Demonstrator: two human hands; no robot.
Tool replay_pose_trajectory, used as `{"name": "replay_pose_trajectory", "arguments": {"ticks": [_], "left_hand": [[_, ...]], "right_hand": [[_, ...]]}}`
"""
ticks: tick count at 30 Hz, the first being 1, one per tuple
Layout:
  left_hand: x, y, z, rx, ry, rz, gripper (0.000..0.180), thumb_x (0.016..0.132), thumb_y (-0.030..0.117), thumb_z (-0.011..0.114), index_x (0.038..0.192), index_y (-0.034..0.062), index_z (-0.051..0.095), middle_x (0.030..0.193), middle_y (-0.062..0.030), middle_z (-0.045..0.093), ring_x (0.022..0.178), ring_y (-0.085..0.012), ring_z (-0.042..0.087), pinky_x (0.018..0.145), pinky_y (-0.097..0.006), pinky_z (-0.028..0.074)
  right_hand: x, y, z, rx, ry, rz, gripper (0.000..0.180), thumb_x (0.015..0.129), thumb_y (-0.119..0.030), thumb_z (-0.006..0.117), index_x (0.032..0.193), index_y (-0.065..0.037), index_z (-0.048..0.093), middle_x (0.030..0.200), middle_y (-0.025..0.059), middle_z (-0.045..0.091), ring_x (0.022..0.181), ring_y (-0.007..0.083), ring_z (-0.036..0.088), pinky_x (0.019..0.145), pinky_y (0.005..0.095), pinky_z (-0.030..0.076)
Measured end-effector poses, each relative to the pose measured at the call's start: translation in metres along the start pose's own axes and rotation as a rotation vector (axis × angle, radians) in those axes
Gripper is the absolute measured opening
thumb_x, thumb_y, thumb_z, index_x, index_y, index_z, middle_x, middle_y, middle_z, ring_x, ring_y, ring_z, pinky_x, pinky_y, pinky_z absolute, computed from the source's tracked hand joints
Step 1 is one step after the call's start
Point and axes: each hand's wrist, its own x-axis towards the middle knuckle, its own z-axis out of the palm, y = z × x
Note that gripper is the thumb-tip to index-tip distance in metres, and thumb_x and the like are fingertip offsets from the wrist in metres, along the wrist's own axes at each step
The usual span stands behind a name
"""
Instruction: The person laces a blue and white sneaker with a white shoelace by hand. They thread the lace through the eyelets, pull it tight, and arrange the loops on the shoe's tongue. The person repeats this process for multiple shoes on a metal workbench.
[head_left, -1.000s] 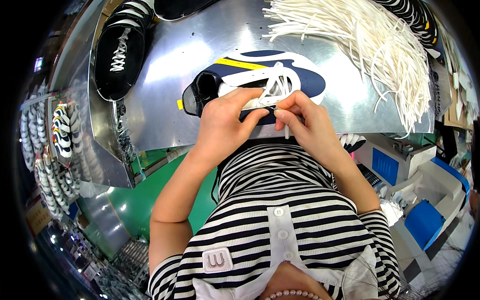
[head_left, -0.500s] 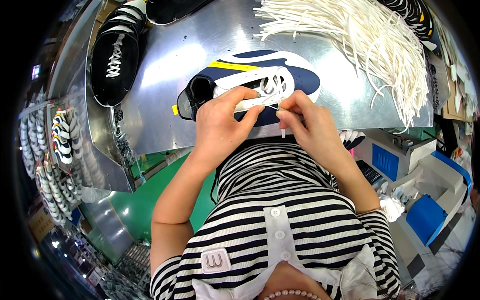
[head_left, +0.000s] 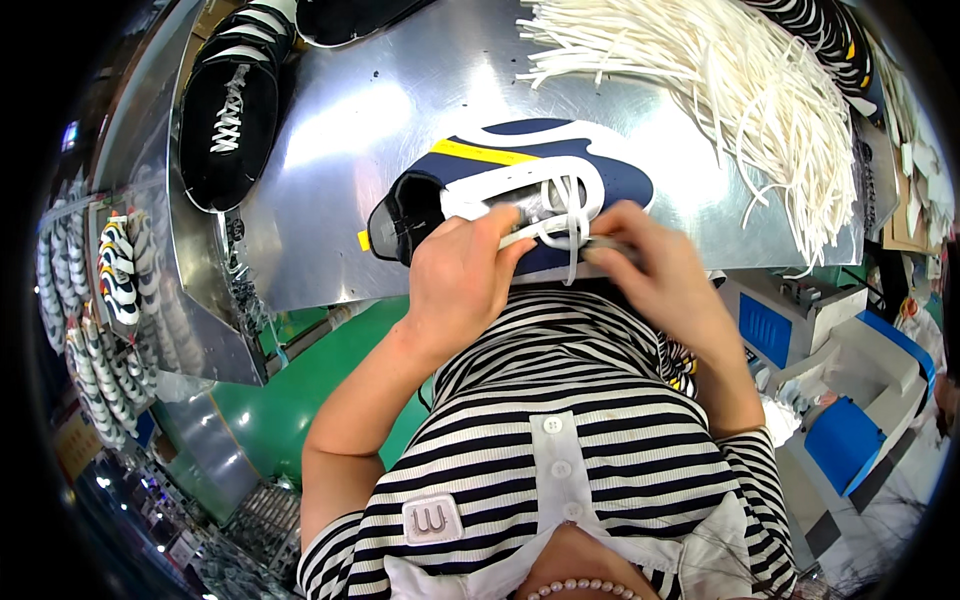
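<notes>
A navy, white and yellow sneaker lies on the metal table in front of me, its toe to the right and its black-lined collar to the left. White shoelace crosses its opening near the toe, and one end hangs over the near side. My left hand is closed, thumb and forefinger pinching the white lace-hole edge on the sneaker's near side. Beside the lace, at the near side of the toe, my right hand is bent inward. Its fingertips are smeared by motion, so what they hold cannot be made out.
A big heap of white laces covers the table's far right. At the far left stands a black shoe with white lacing, more shoes behind it. A grey and blue machine stands right of the table. Shoes hang on a rack at left.
The sneaker has shifted slightly right and toward me. My right hand has moved a little right and nearer, and the lace now lies across the opening and over the near edge.
</notes>
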Motion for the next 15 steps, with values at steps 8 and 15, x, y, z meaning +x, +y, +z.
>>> {"name": "replay_pose_trajectory", "arguments": {"ticks": [8,15], "left_hand": [[0.001,-0.006,-0.002,-0.012,0.007,0.258,0.036,0.074,0.0,0.08,0.098,0.0047,0.054,0.079,-0.0069,0.064,0.059,-0.0247,0.057,0.055,-0.035,0.044],[-0.003,-0.005,-0.006,-0.075,-0.003,0.214,0.031,0.075,0.004,0.08,0.096,0.0048,0.057,0.075,-0.0078,0.062,0.059,-0.0258,0.056,0.056,-0.035,0.044]], "right_hand": [[0.041,-0.04,0.001,-0.219,-0.053,-0.228,0.018,0.089,-0.006,0.066,0.106,-0.006,0.064,0.077,0.0101,0.068,0.064,0.0182,0.066,0.061,0.0296,0.05],[0.048,-0.027,0.008,-0.003,-0.111,-0.112,0.022,0.085,-0.002,0.069,0.107,-0.003,0.065,0.086,0.0079,0.07,0.077,0.0173,0.069,0.07,0.0282,0.053]]}}
